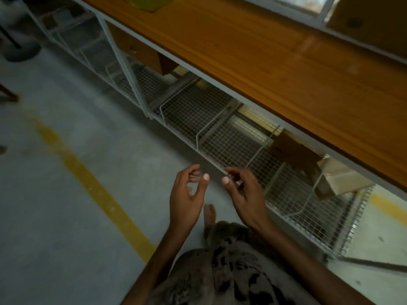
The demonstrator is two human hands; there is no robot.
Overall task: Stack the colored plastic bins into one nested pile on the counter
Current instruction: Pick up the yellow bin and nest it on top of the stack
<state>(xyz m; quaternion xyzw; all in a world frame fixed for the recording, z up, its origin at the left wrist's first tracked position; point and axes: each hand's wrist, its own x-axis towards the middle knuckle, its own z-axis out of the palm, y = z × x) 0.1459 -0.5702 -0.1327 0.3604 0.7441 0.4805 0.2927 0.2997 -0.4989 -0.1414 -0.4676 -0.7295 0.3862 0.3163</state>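
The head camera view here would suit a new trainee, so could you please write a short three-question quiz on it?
1. True or false: both hands are empty.
2. What lies under the orange wooden counter: A) white wire mesh shelving, B) blue drawers?
3. Which colour is the painted line on the grey concrete floor?

Key:
1. True: the left hand and right hand hold nothing.
2. A: the white wire mesh shelving lies below the orange wooden counter.
3. Yellow: the painted line crosses the grey concrete floor.

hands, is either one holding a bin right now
No, both the left hand and the right hand hang empty with loosely curled fingers above the floor, beside the wire shelf under the counter.
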